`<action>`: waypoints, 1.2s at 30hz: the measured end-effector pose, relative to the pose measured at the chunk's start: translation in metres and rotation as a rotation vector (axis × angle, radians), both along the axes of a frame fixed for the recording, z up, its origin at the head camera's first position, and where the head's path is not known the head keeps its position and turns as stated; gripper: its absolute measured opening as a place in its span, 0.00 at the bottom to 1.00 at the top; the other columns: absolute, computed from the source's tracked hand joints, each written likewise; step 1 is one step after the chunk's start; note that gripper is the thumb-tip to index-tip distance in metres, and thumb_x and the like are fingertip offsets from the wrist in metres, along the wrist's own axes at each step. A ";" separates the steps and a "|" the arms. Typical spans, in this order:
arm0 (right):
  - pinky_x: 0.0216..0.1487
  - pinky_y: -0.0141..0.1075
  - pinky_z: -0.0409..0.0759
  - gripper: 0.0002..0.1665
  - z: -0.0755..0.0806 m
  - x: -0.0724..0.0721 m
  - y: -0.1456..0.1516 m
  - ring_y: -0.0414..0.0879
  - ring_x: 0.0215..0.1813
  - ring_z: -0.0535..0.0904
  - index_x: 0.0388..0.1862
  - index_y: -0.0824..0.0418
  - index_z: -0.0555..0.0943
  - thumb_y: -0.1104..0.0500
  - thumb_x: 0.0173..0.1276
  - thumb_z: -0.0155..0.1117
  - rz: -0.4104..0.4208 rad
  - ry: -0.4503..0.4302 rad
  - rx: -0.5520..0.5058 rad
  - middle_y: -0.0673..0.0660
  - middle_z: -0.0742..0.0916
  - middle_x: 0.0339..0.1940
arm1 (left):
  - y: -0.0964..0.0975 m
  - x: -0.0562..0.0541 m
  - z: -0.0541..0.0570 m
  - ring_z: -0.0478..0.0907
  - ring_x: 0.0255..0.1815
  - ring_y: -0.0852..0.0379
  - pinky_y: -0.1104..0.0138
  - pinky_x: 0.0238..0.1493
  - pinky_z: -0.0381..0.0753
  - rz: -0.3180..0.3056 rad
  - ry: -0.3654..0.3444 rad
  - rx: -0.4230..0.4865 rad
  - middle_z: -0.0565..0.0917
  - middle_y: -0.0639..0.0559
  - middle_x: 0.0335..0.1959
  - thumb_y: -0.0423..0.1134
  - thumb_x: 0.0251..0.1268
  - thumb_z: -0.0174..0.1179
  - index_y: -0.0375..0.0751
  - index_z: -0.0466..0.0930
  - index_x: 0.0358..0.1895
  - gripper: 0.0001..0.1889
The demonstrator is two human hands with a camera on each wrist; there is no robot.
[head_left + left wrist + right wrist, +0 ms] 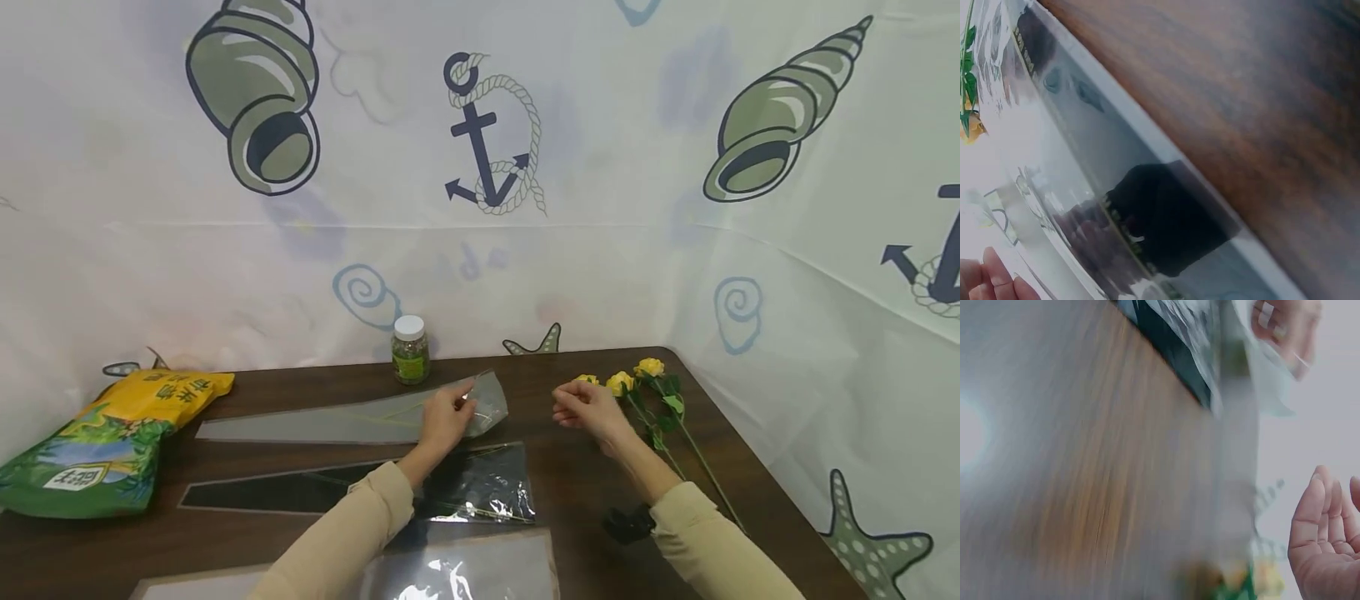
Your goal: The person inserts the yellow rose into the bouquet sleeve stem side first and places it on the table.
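Observation:
My left hand (446,418) pinches the wide right end of a long, tapering translucent flower sleeve (300,427), which stands slightly raised there. Thin yellowish lines run along it. My right hand (594,408) hovers just right of that end, fingers loosely bent with nothing between them, as the right wrist view also shows. Beside it lie yellow roses (648,367) with long green stems, partly hidden by the hand and forearm. A black-looking flower sleeve (262,493) lies nearer on the table, passing under my left forearm.
Another clear sleeve (517,554) with a pale border lies at the front of the brown table (581,500). A small black object (627,525) is by my right cuff. A jar (410,354) with a white lid stands at the back; a yellow-green bag (112,446) lies left.

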State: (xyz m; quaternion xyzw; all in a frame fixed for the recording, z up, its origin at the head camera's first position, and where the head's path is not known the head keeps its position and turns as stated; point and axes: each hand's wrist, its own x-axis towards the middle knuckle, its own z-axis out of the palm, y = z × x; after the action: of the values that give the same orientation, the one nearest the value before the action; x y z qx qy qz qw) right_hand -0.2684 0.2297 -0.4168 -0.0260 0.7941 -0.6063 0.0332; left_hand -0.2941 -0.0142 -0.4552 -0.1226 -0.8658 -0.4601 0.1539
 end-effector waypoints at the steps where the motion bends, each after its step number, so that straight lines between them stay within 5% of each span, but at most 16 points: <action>1: 0.38 0.36 0.82 0.21 0.002 0.005 0.011 0.40 0.32 0.83 0.52 0.78 0.72 0.60 0.71 0.56 -0.017 0.016 0.010 0.59 0.84 0.32 | -0.001 -0.001 0.001 0.81 0.21 0.54 0.68 0.23 0.74 -0.001 -0.002 0.002 0.85 0.46 0.22 0.29 0.59 0.61 0.32 0.80 0.53 0.17; 4: 0.36 0.34 0.82 0.19 0.000 0.020 0.042 0.41 0.31 0.83 0.50 0.79 0.72 0.63 0.70 0.56 -0.070 0.051 0.062 0.59 0.84 0.32 | -0.005 -0.002 0.002 0.81 0.21 0.53 0.69 0.22 0.73 0.004 0.002 -0.001 0.85 0.46 0.22 0.30 0.59 0.61 0.32 0.80 0.53 0.17; 13: 0.28 0.33 0.79 0.10 -0.037 0.046 0.076 0.43 0.27 0.79 0.37 0.70 0.79 0.64 0.61 0.66 -0.131 0.074 0.495 0.55 0.83 0.26 | -0.012 0.004 0.005 0.82 0.24 0.53 0.68 0.23 0.71 0.026 -0.019 -0.015 0.86 0.47 0.24 0.31 0.59 0.62 0.34 0.80 0.52 0.17; 21: 0.23 0.32 0.77 0.05 -0.043 0.049 0.071 0.42 0.21 0.78 0.31 0.66 0.81 0.65 0.57 0.68 -0.124 0.080 0.596 0.52 0.82 0.21 | -0.009 0.007 0.007 0.83 0.25 0.53 0.68 0.24 0.73 0.013 -0.046 -0.010 0.87 0.46 0.26 0.31 0.58 0.61 0.33 0.80 0.53 0.17; 25: 0.25 0.33 0.79 0.06 -0.039 0.047 0.062 0.43 0.24 0.80 0.34 0.69 0.81 0.65 0.60 0.66 -0.081 0.062 0.494 0.55 0.84 0.24 | -0.008 0.007 0.007 0.83 0.25 0.53 0.68 0.24 0.73 0.001 -0.035 -0.007 0.86 0.46 0.25 0.31 0.58 0.62 0.33 0.80 0.52 0.17; 29: 0.29 0.33 0.80 0.11 -0.028 0.037 0.047 0.42 0.28 0.80 0.40 0.74 0.79 0.65 0.64 0.63 -0.054 0.017 0.275 0.58 0.85 0.29 | -0.008 0.007 0.008 0.83 0.26 0.53 0.68 0.24 0.73 -0.005 -0.028 -0.011 0.86 0.46 0.25 0.31 0.58 0.62 0.33 0.80 0.52 0.17; 36: 0.31 0.27 0.78 0.12 -0.008 0.012 0.013 0.37 0.28 0.79 0.47 0.71 0.73 0.65 0.68 0.58 -0.182 -0.072 -0.167 0.47 0.82 0.28 | -0.004 0.008 0.011 0.83 0.26 0.52 0.66 0.26 0.75 -0.020 -0.003 -0.014 0.86 0.46 0.26 0.31 0.58 0.63 0.33 0.81 0.52 0.17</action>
State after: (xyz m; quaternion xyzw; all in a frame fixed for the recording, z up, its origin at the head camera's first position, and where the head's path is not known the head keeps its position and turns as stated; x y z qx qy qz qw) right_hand -0.2560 0.2430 -0.4250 0.0653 0.7382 -0.6714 0.0040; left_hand -0.2858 -0.0185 -0.4441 -0.1316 -0.8679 -0.4558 0.1474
